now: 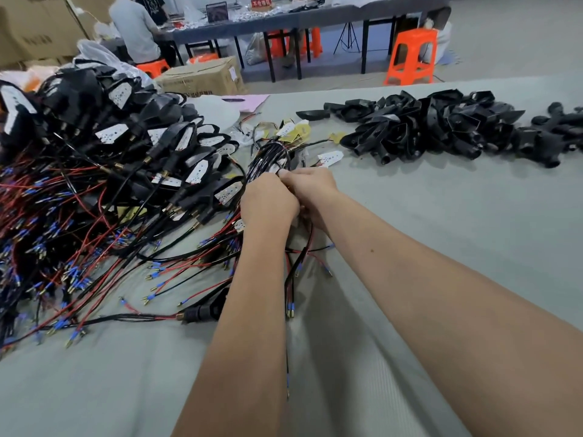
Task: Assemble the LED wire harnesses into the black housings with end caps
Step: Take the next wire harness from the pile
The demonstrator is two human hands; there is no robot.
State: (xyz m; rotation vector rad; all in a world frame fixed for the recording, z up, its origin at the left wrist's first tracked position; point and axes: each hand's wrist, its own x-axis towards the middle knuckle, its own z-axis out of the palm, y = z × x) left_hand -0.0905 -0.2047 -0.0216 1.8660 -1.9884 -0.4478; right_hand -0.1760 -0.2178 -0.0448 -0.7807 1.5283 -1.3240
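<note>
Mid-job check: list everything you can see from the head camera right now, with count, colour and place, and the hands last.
assembled units: large pile, black with white LED boards and red and black leads, table left
wire harness bundle: one, black and red, centre, held by both hands
loose LED boards: several, white and yellow, behind the bundle
empty housings: large pile, black, table right
table cover: one, grey-green
cardboard box: one, brown, floor behind table
stools: several, orange, background
seated person: one, grey top, far left
left hand: grips bundle
right hand: grips bundle
</note>
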